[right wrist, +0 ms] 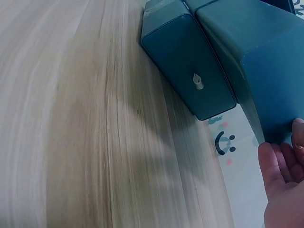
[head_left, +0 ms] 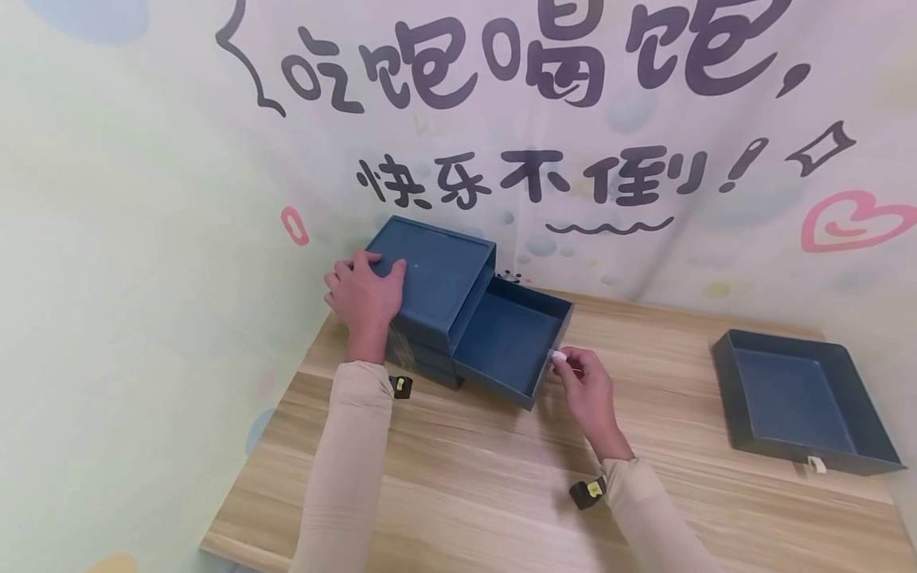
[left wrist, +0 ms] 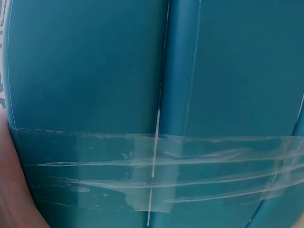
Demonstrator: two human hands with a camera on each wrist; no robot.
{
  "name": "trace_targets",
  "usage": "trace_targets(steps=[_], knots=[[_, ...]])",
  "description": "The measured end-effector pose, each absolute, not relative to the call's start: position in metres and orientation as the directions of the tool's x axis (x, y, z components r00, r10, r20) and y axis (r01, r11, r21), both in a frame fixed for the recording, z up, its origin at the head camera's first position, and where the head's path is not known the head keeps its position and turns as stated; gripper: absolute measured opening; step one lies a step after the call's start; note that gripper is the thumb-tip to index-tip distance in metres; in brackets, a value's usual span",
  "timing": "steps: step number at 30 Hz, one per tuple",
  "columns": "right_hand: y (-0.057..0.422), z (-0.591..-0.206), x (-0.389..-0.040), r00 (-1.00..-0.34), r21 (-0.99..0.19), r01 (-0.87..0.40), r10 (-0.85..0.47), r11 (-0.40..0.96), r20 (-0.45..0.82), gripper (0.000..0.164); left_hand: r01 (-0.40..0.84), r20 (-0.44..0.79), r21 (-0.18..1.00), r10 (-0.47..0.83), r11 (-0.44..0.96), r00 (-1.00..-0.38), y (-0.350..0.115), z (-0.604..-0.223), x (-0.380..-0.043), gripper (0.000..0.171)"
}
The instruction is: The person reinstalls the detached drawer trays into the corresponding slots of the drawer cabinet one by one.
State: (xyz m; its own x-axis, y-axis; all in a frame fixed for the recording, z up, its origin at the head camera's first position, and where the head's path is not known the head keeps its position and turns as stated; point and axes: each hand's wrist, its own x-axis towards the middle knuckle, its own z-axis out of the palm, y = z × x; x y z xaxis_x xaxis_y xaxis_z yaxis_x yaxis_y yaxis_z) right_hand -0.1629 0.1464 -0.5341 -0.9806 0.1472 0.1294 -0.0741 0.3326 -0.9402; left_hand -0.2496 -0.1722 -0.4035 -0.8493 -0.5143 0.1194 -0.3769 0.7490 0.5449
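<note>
- Location: A blue drawer cabinet (head_left: 430,270) is found at the far left corner of the table (head_left: 466,477), its drawer fronts turned toward the right edge.
- Drawer in hand: The extended drawer (head_left: 509,338) is drawn well out of the cabinet but is not seen to be free of it. It is held above the tabletop, and no contents are seen inside.
- Right hand: The drawer's white tab (head_left: 559,356) is pinched between thumb and fingers of the right hand (head_left: 589,398). The tab is presumably used because it gives a hold at the front for a straight pull or push.
- Left hand: The left hand (head_left: 367,294) is laid over the cabinet's top at the end away from the drawer fronts, thumb spread from the fingers; nothing is pinched. The cabinet is judged to be steadied thus against sliding or tipping.
- Binding: Clear tape (left wrist: 109,166) is noted across the cabinet's seams in the left wrist view, probably to keep the stacked sections together.
- Below: A closed lower drawer (right wrist: 185,61) with its own tab is recorded in the right wrist view.
- Set aside: A detached drawer (head_left: 738,430) is placed near the table's right edge, tab facing the near edge, apparently to leave working space before the cabinet.
</note>
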Motion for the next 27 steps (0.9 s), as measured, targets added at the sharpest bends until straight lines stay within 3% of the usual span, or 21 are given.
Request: trace_targets(steps=[27], knots=[[0.134,-0.535,-0.170,-0.988,-0.941,-0.010,0.140,0.339,0.062,0.024,-0.379,0.122,0.541,-0.516,0.751,-0.848,-0.172,-0.403,-0.250,0.059]])
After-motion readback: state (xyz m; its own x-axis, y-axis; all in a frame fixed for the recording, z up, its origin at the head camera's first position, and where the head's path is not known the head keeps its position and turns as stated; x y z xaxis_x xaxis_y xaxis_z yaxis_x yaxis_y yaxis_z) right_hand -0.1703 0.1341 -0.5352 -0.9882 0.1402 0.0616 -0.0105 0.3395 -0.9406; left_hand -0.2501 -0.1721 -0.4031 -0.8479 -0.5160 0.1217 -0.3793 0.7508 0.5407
